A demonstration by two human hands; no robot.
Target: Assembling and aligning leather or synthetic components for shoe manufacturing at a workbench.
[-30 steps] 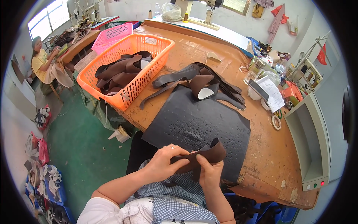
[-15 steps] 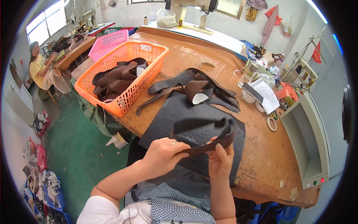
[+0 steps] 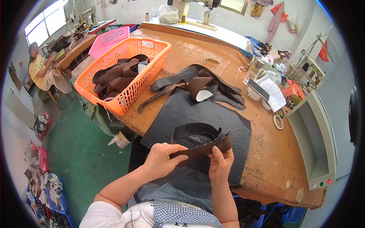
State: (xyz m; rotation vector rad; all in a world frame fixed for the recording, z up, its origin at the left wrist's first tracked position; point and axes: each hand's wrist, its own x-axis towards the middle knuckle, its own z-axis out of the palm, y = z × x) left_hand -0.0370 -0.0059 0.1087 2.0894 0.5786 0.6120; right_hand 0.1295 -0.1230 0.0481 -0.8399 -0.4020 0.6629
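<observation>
A dark brown leather strip (image 3: 199, 151) is bent into a loop between my two hands, above a black dimpled mat (image 3: 232, 123). My left hand (image 3: 164, 157) pinches the strip's near side between thumb and fingers. My right hand (image 3: 220, 161) grips it near the right bend, thumb in front and fingers behind. The far side of the loop curves above the mat, its black inner face showing. Just beyond the mat lies a pile of long dark strips (image 3: 220, 81), with a brown curled piece (image 3: 198, 86) showing a pale underside on top.
An orange basket (image 3: 125, 100) of brown strips stands at the table's left edge, a pink basket (image 3: 108, 38) behind it. At right are a phone (image 3: 258, 89), papers, tape rolls (image 3: 278, 122) and a grey open-fronted machine housing (image 3: 310, 140). Another person (image 3: 38, 68) sits far left.
The strip has come down slightly and its loop has opened wider. My right hand has shifted a little left and down, and its grip on the strip has turned. My left hand still pinches it.
</observation>
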